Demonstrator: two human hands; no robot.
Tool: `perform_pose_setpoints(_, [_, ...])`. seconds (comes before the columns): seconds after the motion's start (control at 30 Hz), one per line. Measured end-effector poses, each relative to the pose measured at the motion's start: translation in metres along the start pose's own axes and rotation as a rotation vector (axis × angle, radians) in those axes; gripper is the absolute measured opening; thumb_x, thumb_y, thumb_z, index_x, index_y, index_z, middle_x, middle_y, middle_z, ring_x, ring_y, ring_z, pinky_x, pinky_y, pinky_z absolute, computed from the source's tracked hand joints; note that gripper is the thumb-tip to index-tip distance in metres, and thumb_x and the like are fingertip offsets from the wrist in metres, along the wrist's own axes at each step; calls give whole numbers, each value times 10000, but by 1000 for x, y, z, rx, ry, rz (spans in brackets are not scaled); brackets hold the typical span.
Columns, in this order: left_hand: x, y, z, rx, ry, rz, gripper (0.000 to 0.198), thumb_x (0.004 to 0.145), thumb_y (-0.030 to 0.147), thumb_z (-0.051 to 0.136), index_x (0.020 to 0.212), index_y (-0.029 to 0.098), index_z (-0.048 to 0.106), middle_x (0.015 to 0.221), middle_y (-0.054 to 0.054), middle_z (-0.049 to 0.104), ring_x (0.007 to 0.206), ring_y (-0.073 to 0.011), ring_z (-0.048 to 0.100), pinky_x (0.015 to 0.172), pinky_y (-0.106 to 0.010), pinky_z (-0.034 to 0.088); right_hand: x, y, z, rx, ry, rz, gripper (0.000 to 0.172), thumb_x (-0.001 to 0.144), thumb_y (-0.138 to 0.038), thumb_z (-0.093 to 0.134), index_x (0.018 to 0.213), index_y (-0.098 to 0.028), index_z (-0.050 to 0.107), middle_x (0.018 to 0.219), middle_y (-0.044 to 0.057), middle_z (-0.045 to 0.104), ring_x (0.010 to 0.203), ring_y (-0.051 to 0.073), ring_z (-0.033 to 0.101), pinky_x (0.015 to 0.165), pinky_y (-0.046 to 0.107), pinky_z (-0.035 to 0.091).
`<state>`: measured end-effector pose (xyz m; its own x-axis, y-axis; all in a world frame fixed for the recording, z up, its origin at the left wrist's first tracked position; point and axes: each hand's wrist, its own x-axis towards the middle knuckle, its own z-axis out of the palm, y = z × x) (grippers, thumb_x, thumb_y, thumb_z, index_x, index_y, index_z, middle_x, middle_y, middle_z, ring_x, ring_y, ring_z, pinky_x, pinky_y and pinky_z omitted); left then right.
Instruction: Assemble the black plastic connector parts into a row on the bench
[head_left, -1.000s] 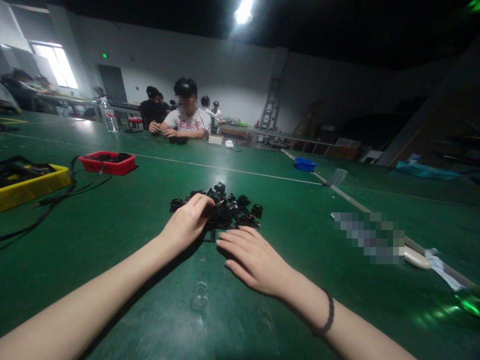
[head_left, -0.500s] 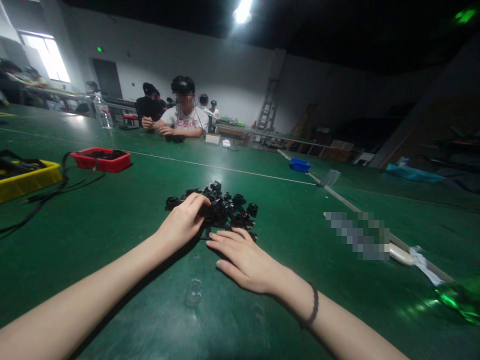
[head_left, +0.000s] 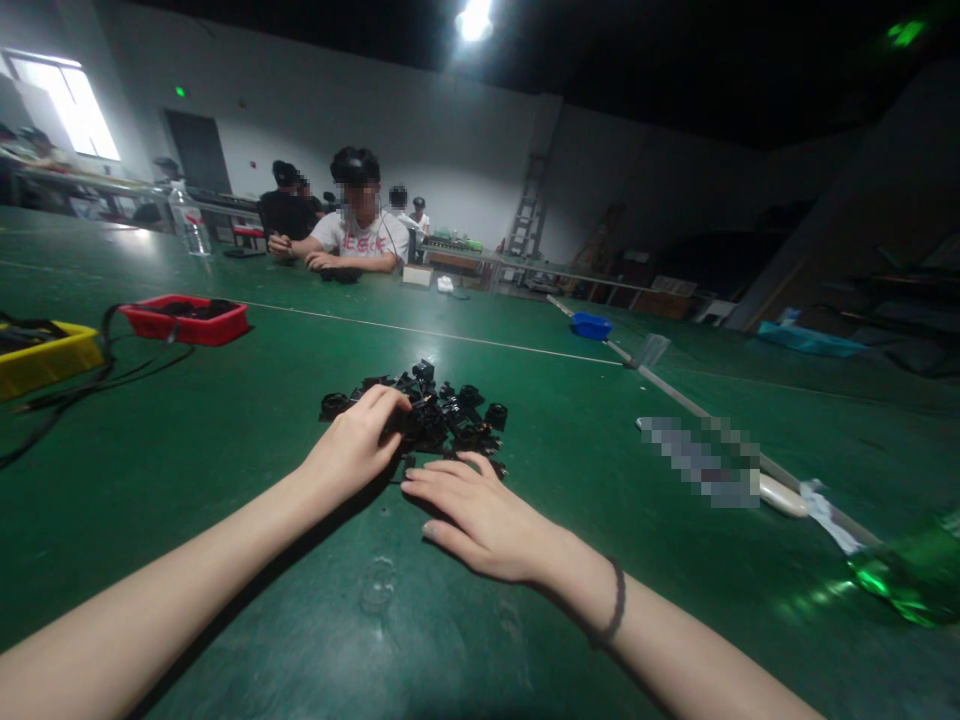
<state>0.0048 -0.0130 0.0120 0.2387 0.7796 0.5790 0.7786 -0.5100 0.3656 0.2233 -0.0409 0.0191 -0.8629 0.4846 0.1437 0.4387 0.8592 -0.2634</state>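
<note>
A heap of small black parts (head_left: 450,415) lies in the middle of the green table (head_left: 285,590); some look like plastic pieces with round rings. At the heap's left edge is my left hand (head_left: 364,430), its fingers curled down into the parts. The fingertips are hidden, so what they grip cannot be made out. My right hand (head_left: 480,515) rests palm down just in front of the heap, fingers stretched and spread, fingertips beside the nearest pieces. A dark band circles the right wrist.
On the left are a yellow bin (head_left: 49,360) and a red bin (head_left: 184,320) with black items and cables. A clear bottle (head_left: 190,222) stands behind them. Across the table sits a person (head_left: 360,225). A blue bin (head_left: 591,326) and a green bottle (head_left: 911,570) are on the right.
The whole view has shifted slightly, so everything appears a little further left. Both hands keep nearly the same pose at the heap.
</note>
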Motion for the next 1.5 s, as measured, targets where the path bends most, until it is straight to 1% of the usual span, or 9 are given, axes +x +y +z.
perform_pose_setpoints(0.27, [0, 0, -1, -17, 22, 37, 264, 739, 72, 448, 964, 187, 525, 1029, -77, 590, 995, -230, 604, 861, -376, 514, 0, -1, -3, -42, 65, -32, 420, 973, -380, 407, 1327, -167, 481, 1281, 107, 578, 1167, 199, 490, 1051, 398, 291])
perform_pose_setpoints(0.43, [0, 3, -4, -23, 17, 48, 331, 685, 15, 431, 943, 198, 528, 1075, -71, 593, 1061, -219, 592, 903, -359, 507, -2, 3, -1, -74, 88, -5, 345, 965, -343, 429, 1233, -163, 550, 1183, 110, 595, 1085, 209, 514, 980, 398, 363])
perform_pose_setpoints(0.5, [0, 4, -5, -4, -1, 23, 343, 677, 6, 432, 939, 202, 536, 1082, -64, 597, 1033, -214, 608, 895, -358, 515, -2, 5, 0, -73, 111, 8, 288, 966, -303, 421, 1175, -174, 573, 1178, 108, 589, 1099, 210, 508, 977, 403, 370])
perform_pose_setpoints(0.63, [0, 7, -7, 34, -29, -6, 353, 678, 8, 450, 952, 209, 550, 1102, -50, 605, 998, -207, 628, 880, -351, 527, -3, 7, 0, -61, 133, 48, 202, 953, -265, 437, 1048, -187, 598, 1257, 113, 552, 1134, 217, 495, 979, 413, 381])
perform_pose_setpoints(0.83, [0, 9, -8, 58, -70, -7, 296, 748, 62, 490, 995, 216, 548, 1061, -43, 632, 965, -211, 642, 830, -344, 537, -4, 7, -2, -70, 137, 61, 176, 946, -255, 443, 965, -191, 605, 1230, 110, 582, 1126, 219, 510, 975, 421, 385])
perform_pose_setpoints(0.97, [0, 9, -8, 62, -80, -6, 322, 737, 40, 482, 993, 220, 556, 1069, -39, 632, 970, -206, 642, 830, -331, 533, -4, 8, -1, -70, 141, 57, 175, 944, -247, 444, 955, -190, 609, 1184, 108, 610, 1105, 217, 523, 967, 422, 387])
perform_pose_setpoints(1.2, [1, 9, -8, 68, -99, -18, 333, 737, 17, 492, 1000, 211, 554, 1095, -44, 627, 995, -208, 635, 862, -337, 525, -4, 10, -1, -59, 126, 42, 168, 945, -232, 443, 971, -187, 603, 1202, 98, 613, 1115, 214, 524, 970, 421, 378])
perform_pose_setpoints(1.4, [1, 8, -7, 82, -87, -30, 343, 736, 27, 498, 1016, 216, 557, 1091, -40, 625, 994, -205, 636, 861, -331, 527, -4, 9, -1, -68, 139, 28, 183, 947, -227, 437, 972, -189, 614, 1193, 104, 621, 1111, 216, 534, 964, 426, 388])
perform_pose_setpoints(1.5, [1, 8, -8, 100, -61, -54, 347, 736, 23, 484, 1018, 214, 552, 1093, -50, 621, 983, -212, 639, 844, -341, 532, -5, 9, -3, -64, 175, 28, 184, 940, -255, 459, 1025, -190, 609, 1204, 110, 614, 1111, 220, 542, 964, 421, 402])
